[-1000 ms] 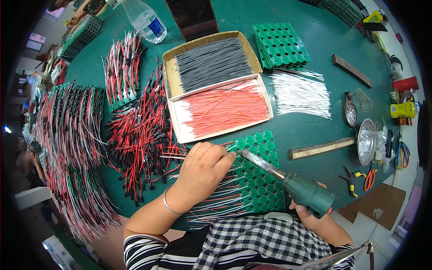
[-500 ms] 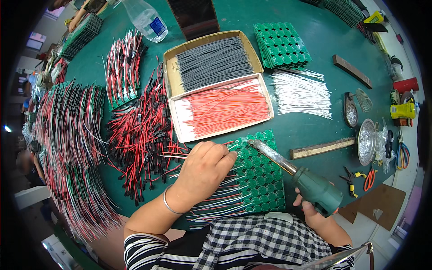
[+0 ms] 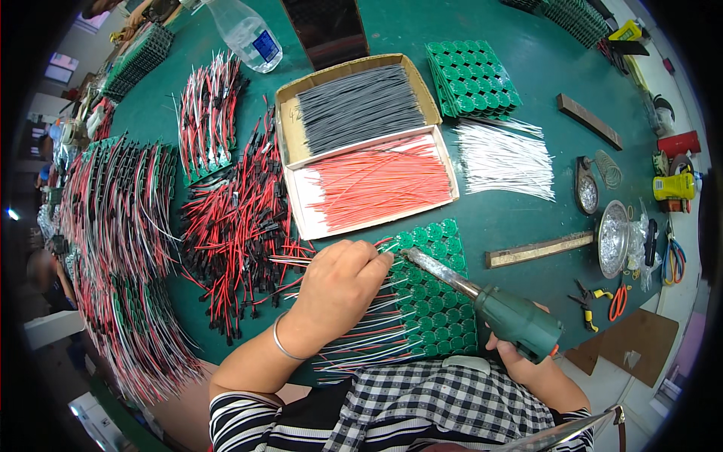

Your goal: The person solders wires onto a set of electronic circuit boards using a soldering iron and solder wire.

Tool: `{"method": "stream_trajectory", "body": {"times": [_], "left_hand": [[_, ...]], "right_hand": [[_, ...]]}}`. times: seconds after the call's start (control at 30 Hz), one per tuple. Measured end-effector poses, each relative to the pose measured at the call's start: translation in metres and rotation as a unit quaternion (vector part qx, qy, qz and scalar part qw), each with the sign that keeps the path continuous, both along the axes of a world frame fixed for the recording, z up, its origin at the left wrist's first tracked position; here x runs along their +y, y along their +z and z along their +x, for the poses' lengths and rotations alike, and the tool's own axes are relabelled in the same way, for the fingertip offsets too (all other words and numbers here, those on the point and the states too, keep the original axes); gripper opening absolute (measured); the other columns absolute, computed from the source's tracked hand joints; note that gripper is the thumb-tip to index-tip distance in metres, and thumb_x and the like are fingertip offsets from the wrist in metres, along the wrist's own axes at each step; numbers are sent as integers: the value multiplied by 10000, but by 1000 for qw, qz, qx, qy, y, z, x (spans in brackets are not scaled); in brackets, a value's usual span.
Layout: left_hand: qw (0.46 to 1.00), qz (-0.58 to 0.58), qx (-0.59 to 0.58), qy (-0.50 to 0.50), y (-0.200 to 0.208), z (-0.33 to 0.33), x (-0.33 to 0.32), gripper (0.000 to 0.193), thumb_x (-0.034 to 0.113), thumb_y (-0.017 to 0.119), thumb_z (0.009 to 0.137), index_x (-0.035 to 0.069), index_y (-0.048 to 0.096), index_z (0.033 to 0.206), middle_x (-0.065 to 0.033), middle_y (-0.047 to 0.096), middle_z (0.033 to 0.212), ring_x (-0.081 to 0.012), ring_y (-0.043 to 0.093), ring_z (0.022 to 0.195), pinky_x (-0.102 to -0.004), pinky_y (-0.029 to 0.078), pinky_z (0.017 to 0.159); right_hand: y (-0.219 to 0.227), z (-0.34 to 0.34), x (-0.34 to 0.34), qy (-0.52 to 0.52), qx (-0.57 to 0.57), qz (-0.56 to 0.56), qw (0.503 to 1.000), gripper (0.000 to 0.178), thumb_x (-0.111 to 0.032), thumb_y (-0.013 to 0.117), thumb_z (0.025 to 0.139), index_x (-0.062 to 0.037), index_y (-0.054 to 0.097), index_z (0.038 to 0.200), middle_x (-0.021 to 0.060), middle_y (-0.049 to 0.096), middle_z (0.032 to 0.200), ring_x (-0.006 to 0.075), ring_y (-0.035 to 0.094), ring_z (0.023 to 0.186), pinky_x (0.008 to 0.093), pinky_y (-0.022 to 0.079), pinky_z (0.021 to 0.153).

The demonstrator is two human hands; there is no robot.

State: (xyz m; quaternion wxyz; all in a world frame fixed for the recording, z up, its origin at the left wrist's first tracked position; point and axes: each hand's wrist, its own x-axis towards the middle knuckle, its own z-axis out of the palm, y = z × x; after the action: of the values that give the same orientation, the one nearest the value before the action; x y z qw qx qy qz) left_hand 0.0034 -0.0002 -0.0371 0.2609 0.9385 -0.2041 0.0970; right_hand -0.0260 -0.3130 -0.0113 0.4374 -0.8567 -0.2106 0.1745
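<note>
A panel of round green circuit boards (image 3: 435,301) lies in front of me, with red and white wires (image 3: 369,331) running off its left side. My left hand (image 3: 339,275) is closed in a pinch at the panel's upper left, on a thin wire (image 3: 389,247); the fingertips partly hide it. My right hand (image 3: 520,361) is wrapped round a dark green soldering gun (image 3: 520,320). Its long metal barrel slants up and left, and the tip is over the board edge close to my left fingertips. Whether the tip touches the wire I cannot tell.
Boxes of black wires (image 3: 361,105) and red wires (image 3: 380,181) stand ahead, white wires (image 3: 504,158) beside them. Red-black leads (image 3: 241,226) and wired boards (image 3: 120,218) pile at left. Stacked boards (image 3: 471,75), a wooden bar (image 3: 541,248), a metal dish (image 3: 614,237) and pliers (image 3: 586,301) lie right.
The soldering gun has moved left and slightly down, bringing its tip nearer my left fingertips. My left hand has shifted only a little and keeps its pinch.
</note>
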Motion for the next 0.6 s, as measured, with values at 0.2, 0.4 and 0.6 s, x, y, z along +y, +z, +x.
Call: {"method": "stream_trajectory", "body": {"times": [0.2, 0.4, 0.6], "left_hand": [[1000, 5, 2, -10, 1, 1, 0, 199, 26, 687, 729, 45, 662, 925, -58, 576, 793, -231, 587, 709, -350, 486, 626], [1000, 6, 6, -11, 0, 1, 0, 187, 28, 690, 731, 39, 662, 916, -61, 577, 787, -232, 587, 704, -349, 487, 624], [1000, 5, 1, -16, -1, 3, -2, 179, 28, 694, 735, 36, 662, 910, -65, 576, 785, -232, 586, 699, -348, 488, 622]], "right_hand": [[-3, -6, 0, -46, 48, 17, 998, 325, -91, 719, 743, -43, 673, 1062, 118, 664, 1082, 289, 619, 1017, 391, 488, 896], [1, 8, 7, 37, -69, -3, 997, 253, -121, 579, 878, 4, 597, 1097, 37, 642, 764, 153, 634, 668, 329, 501, 710], [-1, 5, -1, 43, -100, -33, 994, 320, -198, 588, 891, 13, 578, 1133, 61, 646, 807, 171, 625, 657, 329, 501, 678]]}}
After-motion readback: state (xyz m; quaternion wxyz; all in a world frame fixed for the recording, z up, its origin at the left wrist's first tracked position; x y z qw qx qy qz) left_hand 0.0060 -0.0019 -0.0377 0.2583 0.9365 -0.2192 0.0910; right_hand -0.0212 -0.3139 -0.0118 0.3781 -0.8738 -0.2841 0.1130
